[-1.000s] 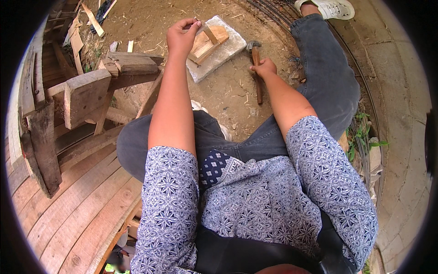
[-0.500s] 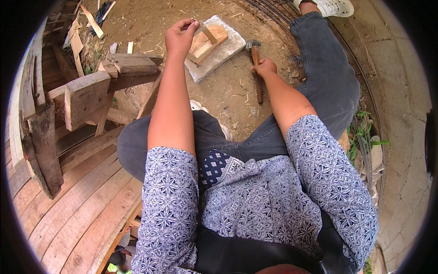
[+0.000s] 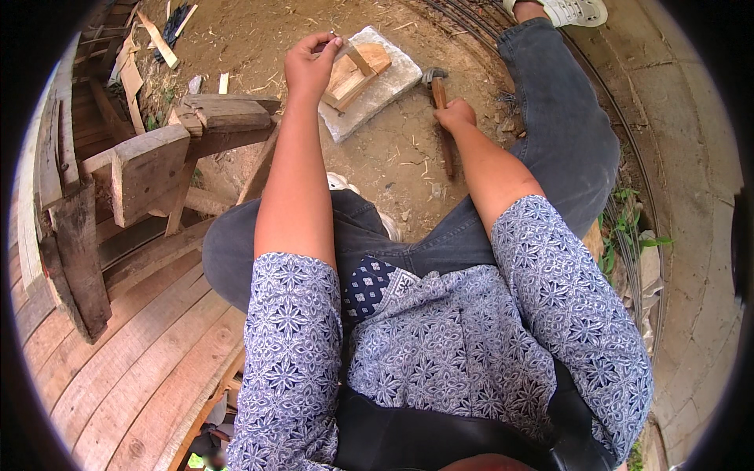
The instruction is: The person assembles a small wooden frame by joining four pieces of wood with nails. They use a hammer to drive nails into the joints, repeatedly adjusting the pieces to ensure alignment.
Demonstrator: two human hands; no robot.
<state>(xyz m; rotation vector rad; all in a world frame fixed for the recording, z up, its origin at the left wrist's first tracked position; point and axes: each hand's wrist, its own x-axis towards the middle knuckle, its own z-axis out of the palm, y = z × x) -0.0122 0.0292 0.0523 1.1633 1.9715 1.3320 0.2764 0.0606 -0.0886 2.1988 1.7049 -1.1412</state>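
My right hand [image 3: 455, 115] is closed around the wooden handle of a claw hammer [image 3: 439, 91], whose metal head points away from me, right of a pale stone slab [image 3: 402, 78]. On the slab lies a small wooden assembly [image 3: 345, 85], with a flat board and a narrow strip standing across it. My left hand [image 3: 308, 69] is at the assembly's far left end, thumb and fingers pinched together. A tiny dark tip shows between those fingers, too small to name. The hammer head is apart from the wood.
A rough timber frame [image 3: 149, 169] stands close on my left, above wooden planks [image 3: 149, 345]. Wood offcuts [image 3: 157, 39] lie on the dirt at the far left. Thin metal rods [image 3: 471, 27] curve along the concrete [image 3: 691, 157] on the right. My right leg [image 3: 558, 118] stretches forward.
The hammer has tilted very slightly in my right hand, its handle end shifting a little. My left hand and the wooden assembly stay in place.
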